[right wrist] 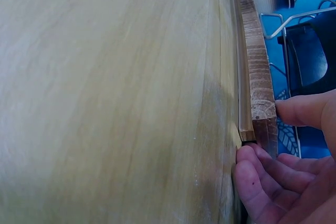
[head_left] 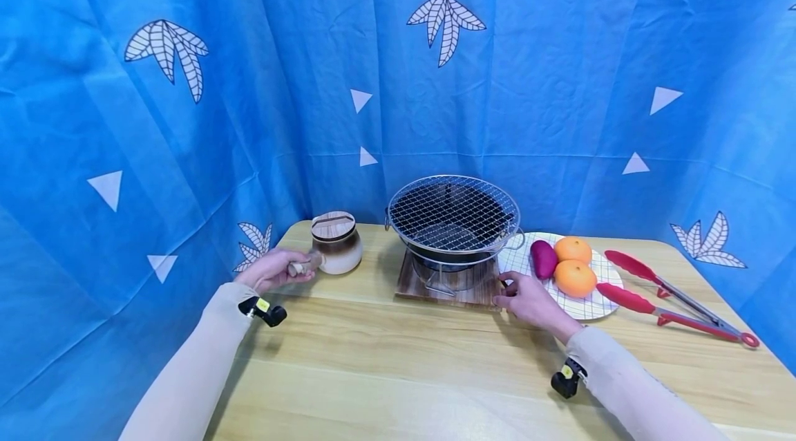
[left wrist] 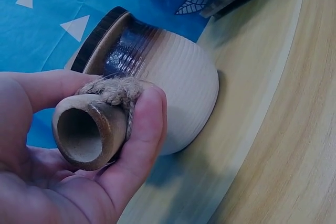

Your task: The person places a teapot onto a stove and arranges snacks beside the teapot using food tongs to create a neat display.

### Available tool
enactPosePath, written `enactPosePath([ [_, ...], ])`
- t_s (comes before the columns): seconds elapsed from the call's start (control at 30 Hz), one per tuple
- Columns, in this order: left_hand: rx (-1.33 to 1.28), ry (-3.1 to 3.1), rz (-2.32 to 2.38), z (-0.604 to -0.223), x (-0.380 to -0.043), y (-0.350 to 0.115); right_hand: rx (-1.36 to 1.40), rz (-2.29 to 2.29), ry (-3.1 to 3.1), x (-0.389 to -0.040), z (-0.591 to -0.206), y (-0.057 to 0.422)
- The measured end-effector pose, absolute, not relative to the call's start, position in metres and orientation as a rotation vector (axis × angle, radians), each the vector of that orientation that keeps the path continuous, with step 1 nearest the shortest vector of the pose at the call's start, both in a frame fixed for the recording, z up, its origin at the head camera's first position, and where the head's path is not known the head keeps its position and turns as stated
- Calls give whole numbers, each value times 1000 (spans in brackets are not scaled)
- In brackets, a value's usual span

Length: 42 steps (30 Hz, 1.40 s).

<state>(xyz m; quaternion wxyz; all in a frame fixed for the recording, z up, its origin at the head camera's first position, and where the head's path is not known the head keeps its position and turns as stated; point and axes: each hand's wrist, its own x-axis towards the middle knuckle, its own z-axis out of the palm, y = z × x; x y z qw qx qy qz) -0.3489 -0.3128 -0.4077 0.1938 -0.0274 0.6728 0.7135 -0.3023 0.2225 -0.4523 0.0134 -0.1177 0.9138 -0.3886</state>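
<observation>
My left hand (head_left: 273,270) grips the side handle (left wrist: 116,124) of a small lidded ceramic pot (head_left: 340,258), brown above and cream below. In the left wrist view, thumb and fingers wrap the hollow handle near its twine. The pot stands on the table at the left. My right hand (head_left: 533,299) holds the right front corner of a brown wooden board (right wrist: 261,82). Its thumb lies against the upper side and its curled fingers are at the underside. On that board sits a tabletop grill (head_left: 454,258) topped by a round wire grate (head_left: 450,213).
Right of the grill, a checked plate (head_left: 606,306) holds two oranges (head_left: 575,278) and a purple oval item (head_left: 544,259). Red-tipped tongs (head_left: 690,303) lie at the far right, beside the plate. Blue curtain (head_left: 547,81) surrounds the wooden table (head_left: 373,365).
</observation>
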Motion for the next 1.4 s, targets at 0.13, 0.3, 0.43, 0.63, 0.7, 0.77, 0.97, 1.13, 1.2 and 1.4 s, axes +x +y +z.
enactPosePath([
  [0.13,-119,1882,2022,-408,-348,-312,-363,-1204,2850,-302,-452,222],
  [0.3,-149,1866,2055,-406,-347,-312,-351,-1208,2839,-301,-451,221],
  [0.43,-147,1849,2081,-405,-347,-314,-341,-1217,2824,-300,-450,221],
  [0.63,-163,1837,2103,-399,-343,-316,-344,-1212,2822,-299,-448,220],
  [0.7,-161,1814,2106,-396,-342,-315,-346,-1210,2824,-299,-448,220],
  [0.77,-159,1791,2115,-392,-341,-314,-341,-1213,2824,-298,-447,220],
  [0.97,-139,1796,2127,-382,-339,-308,-329,-1207,2822,-299,-448,221],
  [1.13,-123,1804,2128,-371,-339,-304,-327,-1206,2825,-299,-448,221],
  [1.2,-115,1802,2130,-365,-339,-303,-329,-1204,2827,-299,-449,221],
  [1.4,-153,1807,2160,-353,-341,-300,-322,-1211,2820,-300,-449,221],
])
